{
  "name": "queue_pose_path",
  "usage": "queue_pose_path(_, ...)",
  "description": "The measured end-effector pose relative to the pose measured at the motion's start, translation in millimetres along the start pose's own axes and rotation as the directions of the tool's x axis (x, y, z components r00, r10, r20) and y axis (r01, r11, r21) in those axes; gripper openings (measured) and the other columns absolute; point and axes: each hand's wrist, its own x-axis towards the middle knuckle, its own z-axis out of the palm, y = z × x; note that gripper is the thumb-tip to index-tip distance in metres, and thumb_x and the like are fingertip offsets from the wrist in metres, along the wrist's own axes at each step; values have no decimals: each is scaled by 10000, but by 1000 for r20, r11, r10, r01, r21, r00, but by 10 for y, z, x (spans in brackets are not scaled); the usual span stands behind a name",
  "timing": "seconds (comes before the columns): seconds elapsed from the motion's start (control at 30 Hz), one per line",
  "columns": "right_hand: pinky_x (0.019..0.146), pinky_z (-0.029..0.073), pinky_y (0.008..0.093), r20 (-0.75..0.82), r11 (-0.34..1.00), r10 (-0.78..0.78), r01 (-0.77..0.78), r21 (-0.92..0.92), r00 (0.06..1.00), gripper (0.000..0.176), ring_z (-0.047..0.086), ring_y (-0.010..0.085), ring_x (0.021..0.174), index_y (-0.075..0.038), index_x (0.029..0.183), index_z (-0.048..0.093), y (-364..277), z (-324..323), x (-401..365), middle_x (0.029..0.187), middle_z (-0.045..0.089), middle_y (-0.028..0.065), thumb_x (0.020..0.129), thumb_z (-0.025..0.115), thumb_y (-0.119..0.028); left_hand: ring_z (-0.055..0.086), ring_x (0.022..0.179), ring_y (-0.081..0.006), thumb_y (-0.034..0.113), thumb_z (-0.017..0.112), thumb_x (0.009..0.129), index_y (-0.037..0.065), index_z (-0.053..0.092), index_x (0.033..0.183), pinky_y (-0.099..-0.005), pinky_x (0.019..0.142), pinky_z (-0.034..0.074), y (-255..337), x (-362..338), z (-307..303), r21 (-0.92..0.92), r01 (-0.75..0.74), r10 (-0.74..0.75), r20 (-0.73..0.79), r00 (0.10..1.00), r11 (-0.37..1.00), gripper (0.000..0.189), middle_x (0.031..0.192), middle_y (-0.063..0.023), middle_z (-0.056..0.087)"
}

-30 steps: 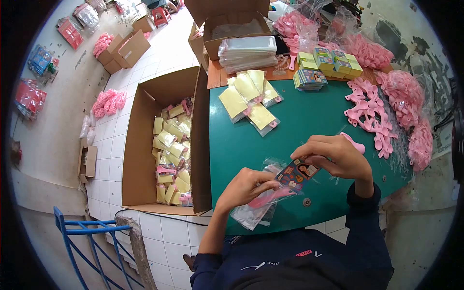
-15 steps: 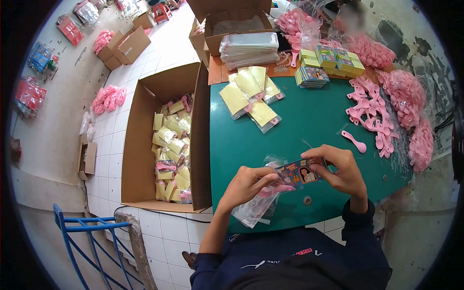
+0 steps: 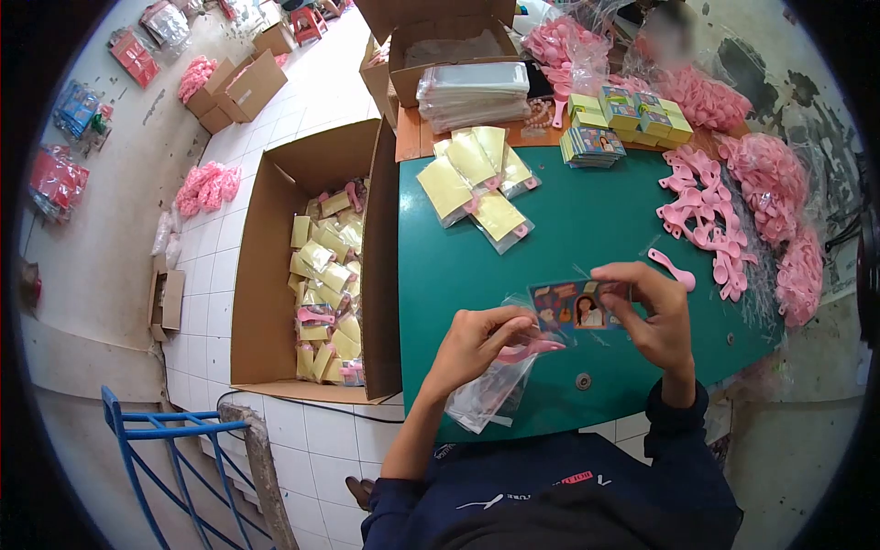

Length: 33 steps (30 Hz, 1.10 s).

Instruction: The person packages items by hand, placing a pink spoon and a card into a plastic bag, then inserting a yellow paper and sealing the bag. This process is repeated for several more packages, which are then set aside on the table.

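My right hand [image 3: 649, 312] pinches a printed card [image 3: 587, 310] by its right end; the picture side faces up, with a portrait and small colourful drawings. My left hand [image 3: 484, 346] is closed beside the card's left end, fingertips at the mouth of a clear plastic bag [image 3: 521, 302]. A pink measuring spoon [image 3: 543, 346] lies in the same left hand, its end pointing right, under the card's lower left corner. Below the left hand, more clear plastic bags [image 3: 486, 394] rest at the table's front edge.
On the green table [image 3: 568, 238] lie packed yellow-backed bags [image 3: 475, 163], a single pink spoon [image 3: 672, 269] and a spoon heap [image 3: 706, 215]. Card stacks [image 3: 591, 147] and a bag pile [image 3: 472, 92] stand behind. Left is a carton [image 3: 380, 266] of packed bags; a blue metal frame [image 3: 174, 417] stands nearer.
My right hand and the card have shifted slightly right, and the card's left end has come out from behind my left fingers. My left hand has moved slightly right with the spoon.
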Motion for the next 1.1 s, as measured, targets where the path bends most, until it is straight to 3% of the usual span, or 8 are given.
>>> queue_pose_path(0.17, 667, 514, 285, 210, 989, -69, 94, -111, 975, 268, 649, 199, 768, -42, 1031, 637, -7, -10, 4, 886, 652, 114, 779, 623, 45, 584, 686, -70, 151, 526, 928, -47, 641, 943, -237, 647, 495, -35, -2, 8, -43, 55, -56, -7, 998, 998, 229, 736, -58, 652)
queue_pose_path(0.3, 663, 510, 296, 39, 996, -45, 48, -75, 998, 274, 646, 217, 755, -45, 1027, 638, -37, -42, 15, 878, 650, 118, 771, 623, 51, 675, 766, -145, 148, 533, 921, -50, 638, 972, -248, 694, 518, 79, 10, -18, -92, 56, -54, 15, 998, 994, 230, 799, -126, 687)
queue_pose_path(0.37, 660, 508, 301, -65, 1000, -24, 23, -17, 998, 278, 646, 226, 752, -46, 1029, 636, -31, -37, -5, 874, 649, 119, 770, 621, 52, 612, 724, -92, 149, 526, 927, -41, 643, 963, -241, 668, 499, 42, 6, -2, -81, 40, -41, -1, 999, 996, 226, 762, -81, 666)
queue_pose_path(0.6, 657, 511, 316, 223, 985, -77, 108, -131, 972, 292, 645, 244, 763, -56, 1054, 616, -26, -28, -3, 878, 642, 115, 774, 627, 30, 620, 705, -96, 163, 545, 915, -21, 651, 980, -254, 657, 495, -2, 12, 10, 31, 74, -75, 20, 997, 997, 222, 788, -91, 682)
queue_pose_path(0.7, 651, 509, 336, 287, 986, -67, 107, -126, 955, 288, 639, 263, 763, -58, 1063, 604, -8, -17, -3, 874, 635, 119, 783, 626, 4, 658, 648, -193, 191, 573, 889, 41, 652, 1034, -273, 603, 485, 10, 31, 48, 129, -17, 9, 58, 998, 992, 223, 738, -120, 667)
queue_pose_path(0.87, 622, 486, 360, 485, 976, 210, -153, -154, 849, 268, 608, 318, 723, -45, 1045, 586, 31, 146, 21, 857, 614, 130, 782, 635, -59, 665, 681, -203, 214, 616, 858, 99, 459, 1301, -294, 634, 499, 149, 67, 131, 113, -31, 20, 98, 995, 993, 483, 767, -132, 676)
queue_pose_path(1.0, 611, 458, 350, 391, 997, -38, 61, -47, 920, 185, 579, 322, 676, -22, 934, 585, 272, 353, -29, 782, 591, 119, 768, 642, -78, 646, 680, -332, 349, 639, 826, 131, 236, 1429, -338, 630, 501, 48, 61, 226, 378, -45, 45, 8, 999, 925, 757, 771, -152, 671)
queue_pose_path(1.1, 599, 435, 311, 420, 999, 48, -53, 1, 906, 153, 570, 238, 644, -10, 824, 585, 365, 306, -35, 727, 573, 94, 744, 679, -100, 685, 766, -226, 412, 672, 780, 115, 221, 1432, -319, 679, 514, 85, 31, 146, 444, 124, -114, -50, 992, 887, 846, 797, -136, 686)
